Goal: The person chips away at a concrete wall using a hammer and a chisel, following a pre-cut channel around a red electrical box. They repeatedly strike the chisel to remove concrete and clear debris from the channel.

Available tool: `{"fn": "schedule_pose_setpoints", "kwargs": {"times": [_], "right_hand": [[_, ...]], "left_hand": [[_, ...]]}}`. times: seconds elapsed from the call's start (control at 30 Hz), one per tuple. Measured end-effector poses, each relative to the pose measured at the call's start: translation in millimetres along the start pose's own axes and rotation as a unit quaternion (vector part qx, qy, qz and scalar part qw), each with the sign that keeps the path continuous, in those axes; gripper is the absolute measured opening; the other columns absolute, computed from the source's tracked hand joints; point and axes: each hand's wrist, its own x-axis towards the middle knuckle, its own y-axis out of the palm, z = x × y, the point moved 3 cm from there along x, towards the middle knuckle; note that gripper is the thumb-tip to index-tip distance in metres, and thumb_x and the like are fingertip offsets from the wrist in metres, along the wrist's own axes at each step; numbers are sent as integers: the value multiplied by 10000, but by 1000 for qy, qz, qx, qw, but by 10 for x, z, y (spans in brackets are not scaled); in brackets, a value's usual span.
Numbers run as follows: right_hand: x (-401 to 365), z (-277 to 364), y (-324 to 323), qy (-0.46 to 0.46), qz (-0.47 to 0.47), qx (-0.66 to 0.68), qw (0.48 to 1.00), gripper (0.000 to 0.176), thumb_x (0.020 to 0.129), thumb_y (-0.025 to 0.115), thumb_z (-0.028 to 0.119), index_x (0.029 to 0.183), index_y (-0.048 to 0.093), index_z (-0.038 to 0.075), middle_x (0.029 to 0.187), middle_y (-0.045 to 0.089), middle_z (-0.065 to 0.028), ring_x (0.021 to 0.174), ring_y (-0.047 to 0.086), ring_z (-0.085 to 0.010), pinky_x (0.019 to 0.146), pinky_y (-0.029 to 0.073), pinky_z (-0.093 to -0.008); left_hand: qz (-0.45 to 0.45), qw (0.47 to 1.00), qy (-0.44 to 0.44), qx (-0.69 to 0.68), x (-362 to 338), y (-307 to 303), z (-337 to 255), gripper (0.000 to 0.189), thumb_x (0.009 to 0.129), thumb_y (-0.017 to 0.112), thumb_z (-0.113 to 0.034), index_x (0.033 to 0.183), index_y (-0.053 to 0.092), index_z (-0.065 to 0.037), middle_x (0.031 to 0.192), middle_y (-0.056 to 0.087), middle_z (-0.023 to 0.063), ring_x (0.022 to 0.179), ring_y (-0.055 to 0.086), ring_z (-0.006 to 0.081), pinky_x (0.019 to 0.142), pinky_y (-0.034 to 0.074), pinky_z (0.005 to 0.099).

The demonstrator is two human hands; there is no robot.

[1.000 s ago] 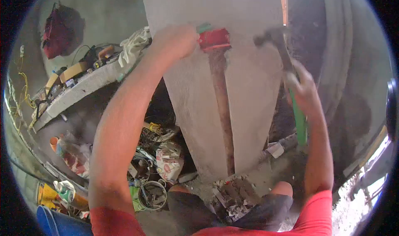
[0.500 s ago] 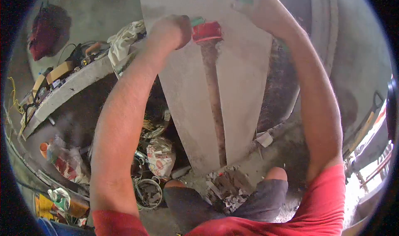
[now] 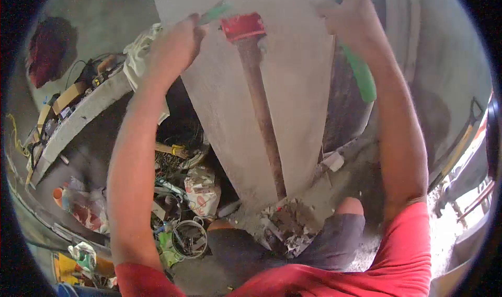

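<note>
My left hand [image 3: 178, 46] is closed around a green chisel [image 3: 217, 10], which sticks out toward the wall panel [image 3: 298, 88]. Just right of the chisel is a red box [image 3: 244, 27] set in the panel. A rough groove [image 3: 262, 109] runs from this box down to the floor. Raised at the upper right, my right hand [image 3: 355, 20] grips a hammer by its green handle [image 3: 361, 76]. The hammer's blurred head is near the top edge of the view.
Rubble [image 3: 293, 224] lies on the floor between my knees. At left, a ledge [image 3: 83, 106] carries tools and boxes, with a pale cloth [image 3: 138, 54] over its end. A bucket [image 3: 189, 239] and a white bag [image 3: 202, 192] stand below. A shovel [image 3: 460, 145] leans at right.
My left hand has shifted left and slightly down with the chisel, away from the red box. My right hand has turned, and the hammer's green handle now shows below it.
</note>
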Motion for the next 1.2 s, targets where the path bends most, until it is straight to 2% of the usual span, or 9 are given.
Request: {"fn": "schedule_pose_setpoints", "kwargs": {"times": [0.27, 0.37, 0.43, 0.53, 0.7, 0.77, 0.83, 0.97, 1.2], "right_hand": [[-1172, -702, 3, 169, 64, 75, 981, 357, 903, 664, 319, 1061, 671, -2, 684, 628, -36, 630, 594, -126, 593, 487, -315], [-1745, -1087, 202, 245, 69, 200, 946, 347, 903, 657, 367, 954, 652, 24, 596, 507, 31, 532, 480, -69, 498, 410, -279], [-2021, -1304, 295, 280, 65, 198, 937, 344, 911, 643, 374, 924, 631, 31, 613, 523, 25, 537, 492, -81, 498, 404, -279], [-2317, -1344, 371, 368, 48, 282, 885, 256, 954, 582, 310, 925, 554, 57, 603, 494, 0, 507, 457, -82, 475, 373, -262], [-2699, -1600, 702, 382, -19, 357, 852, 244, 965, 572, 311, 919, 531, 75, 615, 506, -15, 503, 493, -114, 461, 406, -279], [-2767, -1514, 790, 390, -40, 410, 824, 242, 965, 574, 313, 910, 524, 82, 623, 511, -18, 505, 506, -126, 457, 418, -286], [-2799, -1410, 881, 415, -47, 427, 802, 345, 984, 571, 377, 870, 595, 52, 682, 563, 4, 601, 523, -110, 555, 424, -287], [-2814, -1263, 1153, 454, -105, 436, 770, 366, 980, 578, 398, 840, 557, 60, 660, 557, -7, 574, 522, -123, 541, 431, -302], [-2668, -879, 1654, 429, -141, 560, 695, 323, 980, 548, 377, 842, 529, 86, 618, 511, -32, 509, 498, -150, 490, 429, -333]], "left_hand": [[48, 999, 14, -10, -480, 39, -244, 327, 969, 545, -296, 1195, 570, -62, 987, 672, 243, 983, 618, 456, 814, 478, 542], [142, 989, -30, -3, -630, 126, -345, 395, 1011, 454, -317, 1288, 544, -50, 1198, 620, 255, 1136, 564, 453, 943, 449, 516], [79, 996, 45, -25, -614, 182, -252, 409, 995, 491, -306, 1313, 510, -50, 1182, 634, 239, 1095, 582, 451, 914, 461, 522], [143, 981, 113, 60, -794, 323, -465, 423, 962, 544, -250, 1327, 485, -43, 1148, 641, 232, 1038, 606, 444, 865, 478, 529], [140, 980, 133, 42, -835, 629, -865, 428, 918, 578, -186, 1308, 486, -33, 1027, 649, 226, 962, 620, 462, 782, 502, 549], [110, 984, 114, 78, -799, 711, -785, 274, 890, 572, -126, 1135, 511, -17, 850, 646, 224, 766, 651, 433, 662, 531, 522], [106, 982, 131, 82, -751, 724, -794, 301, 897, 573, -140, 1164, 506, -17, 851, 646, 230, 764, 654, 437, 660, 530, 524], [102, 980, 152, 85, -689, 897, -679, 393, 906, 583, -175, 1250, 479, -14, 872, 652, 238, 773, 660, 433, 666, 529, 530], [136, 977, 88, 136, -671, 841, -905, 294, 930, 566, -169, 1172, 491, -21, 854, 671, 214, 799, 668, 425, 695, 528, 533]]}}
